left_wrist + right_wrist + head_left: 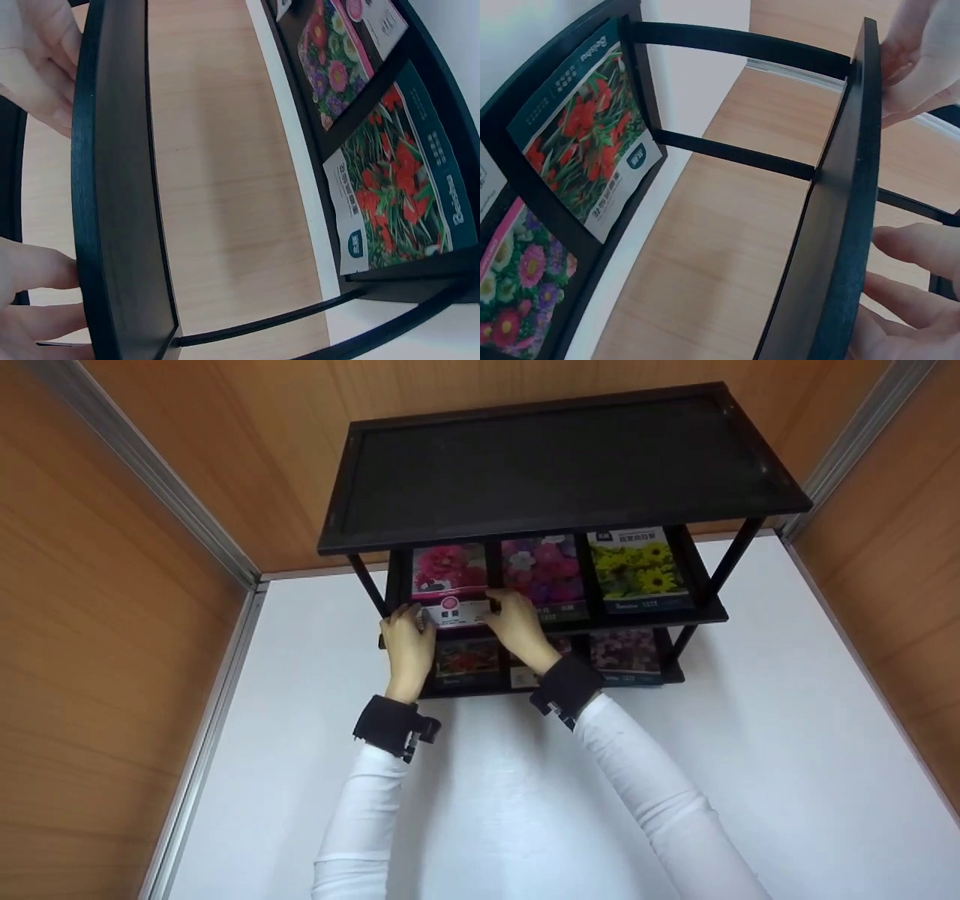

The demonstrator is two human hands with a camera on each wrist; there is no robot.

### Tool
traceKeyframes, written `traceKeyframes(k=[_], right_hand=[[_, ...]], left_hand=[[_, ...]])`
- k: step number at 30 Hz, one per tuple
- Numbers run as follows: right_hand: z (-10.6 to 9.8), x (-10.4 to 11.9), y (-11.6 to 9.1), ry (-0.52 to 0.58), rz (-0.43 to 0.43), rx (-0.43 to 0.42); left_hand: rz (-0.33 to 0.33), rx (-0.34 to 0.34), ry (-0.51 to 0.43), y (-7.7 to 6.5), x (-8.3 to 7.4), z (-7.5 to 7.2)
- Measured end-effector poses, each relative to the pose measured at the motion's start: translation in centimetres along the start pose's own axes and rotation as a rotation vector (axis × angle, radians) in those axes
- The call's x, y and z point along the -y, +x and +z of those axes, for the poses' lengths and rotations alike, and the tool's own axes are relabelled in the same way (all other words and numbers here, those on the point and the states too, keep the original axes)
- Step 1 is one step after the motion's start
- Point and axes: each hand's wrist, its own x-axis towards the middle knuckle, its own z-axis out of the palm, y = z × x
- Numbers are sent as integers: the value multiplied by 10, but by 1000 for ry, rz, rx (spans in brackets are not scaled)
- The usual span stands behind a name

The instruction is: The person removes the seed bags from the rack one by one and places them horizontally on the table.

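Note:
A flower seed packet (450, 604) with a pink bloom and a white label band lies at the left end of the rack's middle shelf. My left hand (409, 649) holds its lower left edge, fingers bent over the shelf front. At its lower right edge, my right hand (517, 630) pinches it between thumb and fingers. Both wrist views look from below the shelf (120, 187), whose board hides the packet; the left hand (37, 307) and right hand (915, 300) show beyond its front edge.
Beside it lie a packet of pink and white flowers (540, 566) and a yellow flower packet (641, 566). The bottom shelf bears more packets, including one with red flowers (397, 180). The black top board (555, 465) overhangs the hands, with posts (731, 559) at the corners.

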Motion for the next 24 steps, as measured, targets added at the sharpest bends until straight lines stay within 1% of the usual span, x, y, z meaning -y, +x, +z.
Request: traceKeyframes(k=[6, 8, 10, 11, 12, 14, 16, 18, 22, 24], right_hand=[[-3, 2, 3, 30, 57, 6], [-4, 2, 4, 36, 57, -7], [-5, 1, 5, 47, 33, -33], [-6, 0, 6, 58, 17, -48], [-6, -1, 7, 84, 18, -55], [-9, -2, 7, 170, 50, -47], [-11, -3, 7, 285, 110, -33], [-14, -4, 6, 401, 183, -25], [-22, -3, 5, 562, 257, -34], [-26, -3, 4, 623, 286, -25]], left_hand=[[-16, -20, -29, 1, -4, 1], [-29, -24, -43, 3, -4, 1], [-84, -10, -86, 5, -4, -1], [-127, 7, -116, 6, -4, -2], [-181, 25, -155, 8, -4, -4], [-299, 53, -263, 10, -4, -8], [-404, 68, -375, 11, -4, -10], [-491, 69, -510, 11, -6, -13], [-617, 92, -767, 8, -8, -21], [-653, 113, -857, 7, -9, -26]])
